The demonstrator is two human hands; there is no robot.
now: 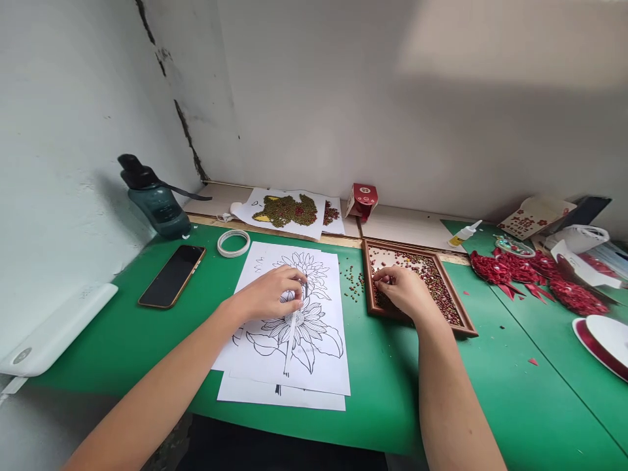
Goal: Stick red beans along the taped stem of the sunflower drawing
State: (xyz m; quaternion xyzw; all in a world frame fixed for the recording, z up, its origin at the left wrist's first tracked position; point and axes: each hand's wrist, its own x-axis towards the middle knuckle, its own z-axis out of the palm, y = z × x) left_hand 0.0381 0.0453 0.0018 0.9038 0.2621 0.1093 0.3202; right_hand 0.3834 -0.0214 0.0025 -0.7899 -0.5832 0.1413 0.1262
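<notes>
A sheet of paper with a line drawing of sunflowers (324, 366) lies on the green tabletop, on top of other sheets. Over the flowers rests my left hand (275, 292), its fingers curled together; what they hold, if anything, is hidden. A narrow white strip (293, 333) runs down the drawn stem below that hand. My right hand (403, 291) reaches into a brown-framed tray (458, 327) with its fingertips pinched among small red and green beans (434, 288). Whether a bean is between them is too small to tell.
Loose beans (353, 282) lie left of the tray. Left of the paper are a tape roll (233, 243), a phone (173, 276) and a bottle (157, 203). Behind stands a bean-covered picture (289, 212); a glue bottle (464, 233) and red ribbon pieces (515, 271) lie right.
</notes>
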